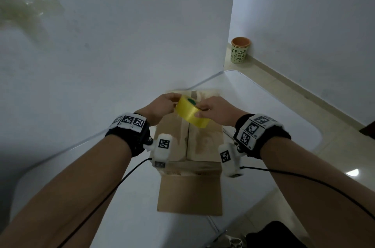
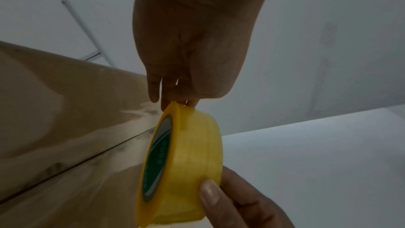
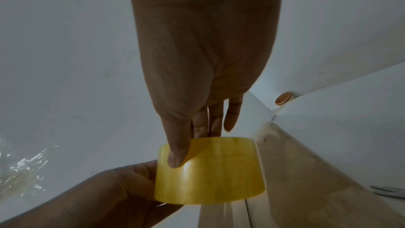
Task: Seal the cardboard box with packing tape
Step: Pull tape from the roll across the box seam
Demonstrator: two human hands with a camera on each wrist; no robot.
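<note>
White table [image 1: 253, 105] with rounded corners, set against a white wall. Cardboard box [image 1: 189, 187] resting directly on the tabletop, top flaps closed, centre seam running away from the viewer. Pale tiled floor [image 1: 334, 156] to the right, bearing a green printed cup [image 1: 239, 50] in the wall corner.

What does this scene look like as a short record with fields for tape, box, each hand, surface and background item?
tape: yellow tape roll, held above the box, green-lined core
box: cardboard box on the table, top flaps closed, centre seam open, not yet taped
left hand: left hand grips the far edge of the roll
right hand: right hand holds the roll, thumb on its outer face
surface: white table
background: printed paper cup on the floor by the wall corner
</note>
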